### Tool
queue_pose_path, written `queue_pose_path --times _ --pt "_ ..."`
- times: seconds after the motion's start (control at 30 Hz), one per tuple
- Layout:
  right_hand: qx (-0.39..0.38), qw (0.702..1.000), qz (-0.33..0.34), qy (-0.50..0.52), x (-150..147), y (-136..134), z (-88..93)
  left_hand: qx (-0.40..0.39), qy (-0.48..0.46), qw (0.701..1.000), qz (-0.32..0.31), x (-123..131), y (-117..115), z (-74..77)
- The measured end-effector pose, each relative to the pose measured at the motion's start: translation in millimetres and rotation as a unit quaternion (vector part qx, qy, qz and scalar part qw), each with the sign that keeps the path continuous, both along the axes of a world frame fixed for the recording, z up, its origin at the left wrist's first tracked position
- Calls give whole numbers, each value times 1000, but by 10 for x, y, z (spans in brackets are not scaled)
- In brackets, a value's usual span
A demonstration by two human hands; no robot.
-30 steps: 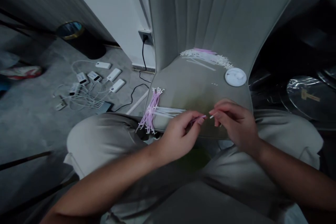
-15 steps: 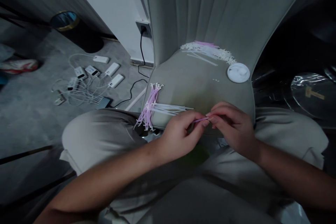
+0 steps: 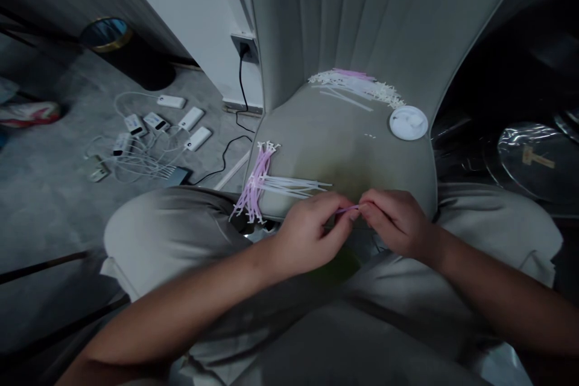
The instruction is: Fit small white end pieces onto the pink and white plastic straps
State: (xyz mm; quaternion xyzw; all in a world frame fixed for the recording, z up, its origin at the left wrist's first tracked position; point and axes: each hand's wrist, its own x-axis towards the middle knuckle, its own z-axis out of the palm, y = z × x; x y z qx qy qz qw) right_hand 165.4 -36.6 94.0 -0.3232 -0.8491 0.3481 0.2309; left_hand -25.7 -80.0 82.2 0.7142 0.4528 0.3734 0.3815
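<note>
Seated person's hands over a grey padded chair seat, seen from head height. Clock directions are taken from the hands, with 12 o'clock pointing away from the person.

The left hand [image 3: 312, 233] and right hand [image 3: 394, 222] meet just above the front of the chair seat [image 3: 330, 145], close together but not overlapping. A thin pink plastic strip [image 3: 347, 210] runs between them. Each grip is closed to a tight pinch, with the fingertips pressed onto the strip, so the strip is held from both sides.

At 9 to 10 o'clock, just beside the left hand, a pink bundle of strips [image 3: 254, 184] lies across the seat edge, with a white bundle of strips [image 3: 294, 184] fanning from it towards the hands. At 12 o'clock, a long pile of white strips [image 3: 357, 85], with some pink ones at its top, lies where the seat meets the fluted chair back [image 3: 344, 12]. A few small white bits [image 3: 370, 136] lie on the seat below the pile. At 1 o'clock, a round white dish [image 3: 408, 122] sits near the seat edge.

At 10 o'clock, several white power banks [image 3: 191, 119] and tangled white cables [image 3: 140, 163] lie on the floor [image 3: 54, 205], and a black cord [image 3: 239, 93] rises to a wall socket [image 3: 242, 45]. At 3 o'clock, a clear plastic disc [image 3: 531, 160] lies in shadow.
</note>
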Motion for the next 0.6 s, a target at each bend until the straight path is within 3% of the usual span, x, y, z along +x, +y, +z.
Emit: queue_pose_path --times 0.33,0.6 --pt "15 1000 -7 -5 -30 7 -2 -11 22 1000 -11 -21 23 -9" --pt "-3 997 -72 36 -24 10 43 18 11 1000 -6 4 30 -40"
